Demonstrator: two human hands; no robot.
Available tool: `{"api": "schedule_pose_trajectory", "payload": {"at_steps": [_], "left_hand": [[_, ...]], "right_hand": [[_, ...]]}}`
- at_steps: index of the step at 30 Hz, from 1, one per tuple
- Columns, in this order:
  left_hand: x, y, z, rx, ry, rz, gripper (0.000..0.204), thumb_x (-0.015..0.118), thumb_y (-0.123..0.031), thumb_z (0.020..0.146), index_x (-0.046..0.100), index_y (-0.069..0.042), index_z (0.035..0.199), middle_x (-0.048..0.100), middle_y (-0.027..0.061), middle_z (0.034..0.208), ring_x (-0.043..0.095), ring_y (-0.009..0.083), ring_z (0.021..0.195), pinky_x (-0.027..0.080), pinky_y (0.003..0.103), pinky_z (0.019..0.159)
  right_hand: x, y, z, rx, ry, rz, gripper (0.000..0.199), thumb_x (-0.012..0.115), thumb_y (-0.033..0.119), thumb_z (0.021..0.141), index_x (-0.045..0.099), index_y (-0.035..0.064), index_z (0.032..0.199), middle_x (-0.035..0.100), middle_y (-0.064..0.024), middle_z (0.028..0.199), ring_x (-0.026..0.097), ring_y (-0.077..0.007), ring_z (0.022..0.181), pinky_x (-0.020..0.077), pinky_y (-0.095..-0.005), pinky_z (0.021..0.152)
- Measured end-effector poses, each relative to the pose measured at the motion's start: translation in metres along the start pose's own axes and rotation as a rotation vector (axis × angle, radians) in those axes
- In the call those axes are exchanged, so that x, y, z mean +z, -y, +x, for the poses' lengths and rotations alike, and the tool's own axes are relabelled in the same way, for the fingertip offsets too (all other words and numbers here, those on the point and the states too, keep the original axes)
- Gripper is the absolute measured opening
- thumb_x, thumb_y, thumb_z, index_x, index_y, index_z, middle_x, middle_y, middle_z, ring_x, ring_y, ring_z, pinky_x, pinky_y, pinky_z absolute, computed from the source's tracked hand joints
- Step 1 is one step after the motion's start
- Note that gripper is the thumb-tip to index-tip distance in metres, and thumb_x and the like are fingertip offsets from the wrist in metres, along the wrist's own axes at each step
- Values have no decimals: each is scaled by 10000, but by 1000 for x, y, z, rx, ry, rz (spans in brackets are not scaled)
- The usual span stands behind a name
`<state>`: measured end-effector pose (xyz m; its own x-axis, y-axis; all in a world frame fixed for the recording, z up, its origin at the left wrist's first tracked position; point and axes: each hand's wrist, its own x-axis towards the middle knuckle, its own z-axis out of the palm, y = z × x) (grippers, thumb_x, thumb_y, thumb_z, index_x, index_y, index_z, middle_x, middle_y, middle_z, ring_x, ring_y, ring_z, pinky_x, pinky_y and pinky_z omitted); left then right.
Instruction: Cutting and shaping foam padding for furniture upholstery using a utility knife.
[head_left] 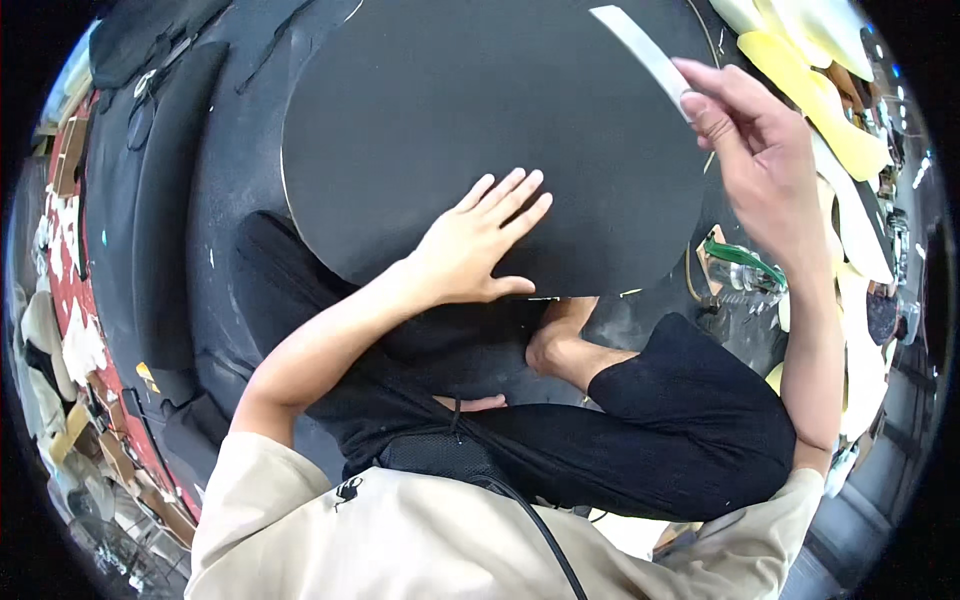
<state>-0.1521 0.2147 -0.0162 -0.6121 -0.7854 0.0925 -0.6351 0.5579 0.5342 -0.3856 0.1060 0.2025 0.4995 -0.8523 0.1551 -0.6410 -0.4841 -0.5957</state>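
A large round dark board or sheet (430, 110) lies flat in front of my crossed legs. My left hand (478, 240) rests on its near part, palm down with the fingers spread. Over the board's right edge, my right hand (755, 150) pinches one end of a thin, slightly curved white strip (640, 48) between thumb and fingers. The strip slants up and left, its free end over the far right of the board. I cannot tell what the strip is made of, or whether it touches the surface.
At the left lies a long padded black roll (180, 200), with a red floor area (75, 310) strewn with scraps beyond it. A green-handled item and clear container (742, 262) sit by my right forearm. Yellow and white pieces (810, 100) are piled at the right.
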Motion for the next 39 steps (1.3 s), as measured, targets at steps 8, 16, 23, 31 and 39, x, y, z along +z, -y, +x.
{"api": "schedule_pose_trajectory", "payload": {"at_steps": [8,16,23,31,39], "left_hand": [[23,1,1,20,-70,85,1094,724,-706,853,341,-72,1658,249,232,1734,214,386,1623,190,534,1316],[23,-4,1,8,-84,181,1088,695,-766,833,359,-149,1665,255,195,1741,149,516,1603,149,675,1281],[26,2,-1,22,-89,170,1066,673,-781,846,384,-152,1656,258,169,1745,155,501,1607,160,667,1282],[24,3,-1,29,-95,164,1059,669,-782,848,387,-158,1657,256,159,1750,156,495,1609,164,661,1282],[25,4,-1,30,-103,165,1066,664,-788,844,383,-163,1660,255,156,1752,162,491,1608,165,659,1283]], "right_hand": [[38,-18,-8,-198,223,-625,128,645,191,1024,700,81,1060,664,-79,956,709,-270,859,568,-390,725],[65,-48,-12,-429,385,-831,187,682,82,903,682,25,1081,643,-81,1054,679,-243,1024,572,-377,825],[80,-57,-8,-659,378,-807,265,679,85,891,674,-12,1138,631,-90,1080,672,-216,1025,555,-340,839],[85,-58,1,-708,391,-878,310,687,104,898,684,-22,1181,637,-80,1090,664,-199,1033,551,-331,842],[88,-61,2,-719,406,-908,281,689,112,904,692,-12,1156,644,-80,1091,663,-202,1036,551,-333,852]]}}
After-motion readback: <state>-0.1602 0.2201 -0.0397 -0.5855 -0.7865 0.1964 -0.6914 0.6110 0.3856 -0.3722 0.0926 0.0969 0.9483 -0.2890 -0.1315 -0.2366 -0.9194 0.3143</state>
